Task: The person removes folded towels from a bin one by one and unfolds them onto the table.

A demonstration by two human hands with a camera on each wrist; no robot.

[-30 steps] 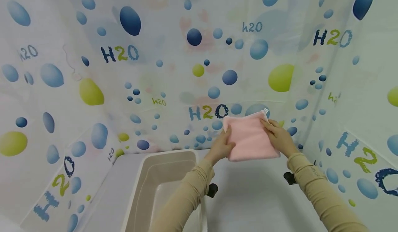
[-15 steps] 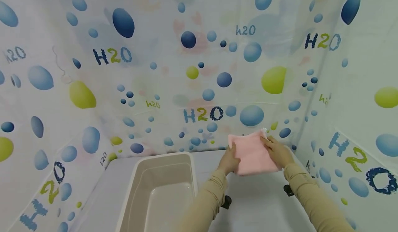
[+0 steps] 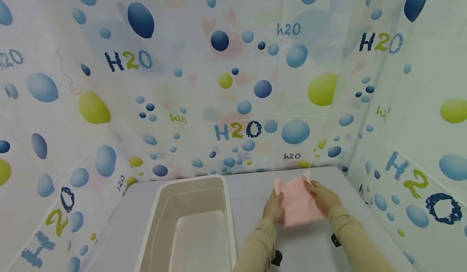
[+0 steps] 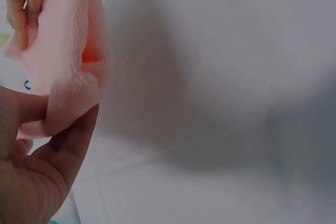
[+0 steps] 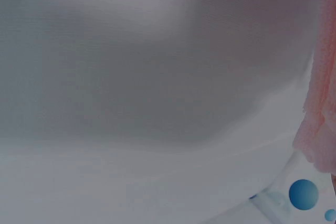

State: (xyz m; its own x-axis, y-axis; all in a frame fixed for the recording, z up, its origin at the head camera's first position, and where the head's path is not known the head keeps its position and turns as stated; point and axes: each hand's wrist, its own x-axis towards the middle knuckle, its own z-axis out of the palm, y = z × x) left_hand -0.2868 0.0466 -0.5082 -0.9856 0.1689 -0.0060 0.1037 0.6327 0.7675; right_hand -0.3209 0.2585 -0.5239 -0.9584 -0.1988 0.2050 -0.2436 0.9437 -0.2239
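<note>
A folded pink towel point(image 3: 298, 203) with a small white tag at its top right corner is held between both hands over the right part of the table. My left hand point(image 3: 274, 208) pinches its left edge, thumb on the near face and fingers behind, as the left wrist view shows. At the opposite edge my right hand point(image 3: 324, 197) grips it the same way. In the left wrist view the towel's layers point(image 4: 73, 51) part slightly along the fold. The right wrist view catches only a strip of the towel point(image 5: 320, 114); the right hand is almost wholly out of that view.
Left of the hands stands a beige plastic basin point(image 3: 198, 233) with nothing in it. The white table point(image 3: 251, 191) ends at the back against a curtain point(image 3: 197, 89) printed with bubbles and H2O lettering, which also hangs on both sides.
Both hands have lowered the towel toward the table and shifted it slightly right. Their hold on its two edges stays the same. The head view has swung a little, bringing more of the basin into sight.
</note>
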